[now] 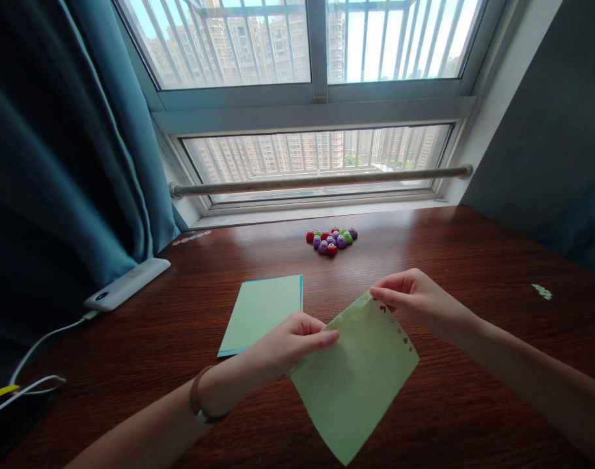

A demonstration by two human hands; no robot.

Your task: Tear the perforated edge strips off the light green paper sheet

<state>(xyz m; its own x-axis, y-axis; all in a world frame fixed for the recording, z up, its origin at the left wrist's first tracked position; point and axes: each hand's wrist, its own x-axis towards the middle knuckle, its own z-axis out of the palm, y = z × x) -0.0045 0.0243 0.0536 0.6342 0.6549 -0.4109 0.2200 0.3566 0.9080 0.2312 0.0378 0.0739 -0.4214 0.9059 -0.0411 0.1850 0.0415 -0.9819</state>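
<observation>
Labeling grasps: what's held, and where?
Both hold one green paper sheet: left hand at its upper-left edge, right hand at the top corner.

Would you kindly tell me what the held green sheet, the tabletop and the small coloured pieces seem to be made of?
The green sheet looks like thin matte paper: it curves and has small shapes punched along one edge. The tabletop looks like varnished wood or wood-look laminate: grain lines, window glare. The small coloured pieces seem glossy plastic, though too small to be sure.
</observation>
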